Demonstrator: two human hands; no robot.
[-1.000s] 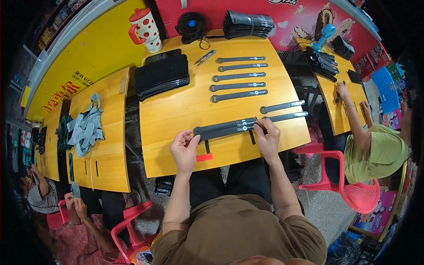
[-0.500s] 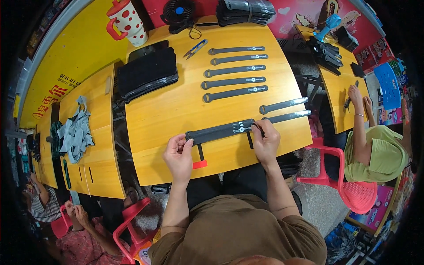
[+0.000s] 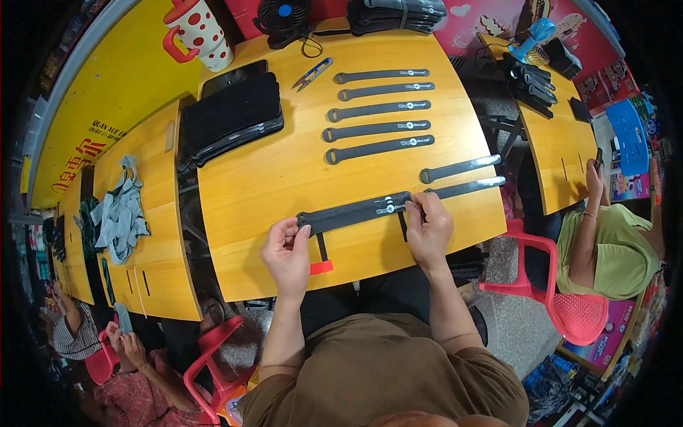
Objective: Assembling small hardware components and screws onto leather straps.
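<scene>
A small stack of black straps (image 3: 352, 213), with white print near the right end, lies crosswise at the near part of the table. My left hand (image 3: 287, 257) pinches its left end between thumb and fingers. At the right end, my right hand (image 3: 430, 231) is closed with fingertips on the straps. Two thin dark strips cross beneath the stack; the left strip (image 3: 322, 247) ends in a red tab (image 3: 321, 267). Just beyond my right hand lie two single straps (image 3: 459, 169). Farther off, several matching straps (image 3: 380, 128) are laid out in a column, each with a looped left end.
Thread snips (image 3: 313, 74), a pile of black fabric pieces (image 3: 231, 121), a spotted tumbler (image 3: 201, 35), a small black fan (image 3: 283, 18) and a bundle of straps (image 3: 395, 16) occupy the far side. A person in green (image 3: 601, 249) sits at the right table; others sit at left.
My hands and the strap stack stay nearly in place. The view has shifted slightly. At the right table, the other person's hands have drawn back toward their body.
</scene>
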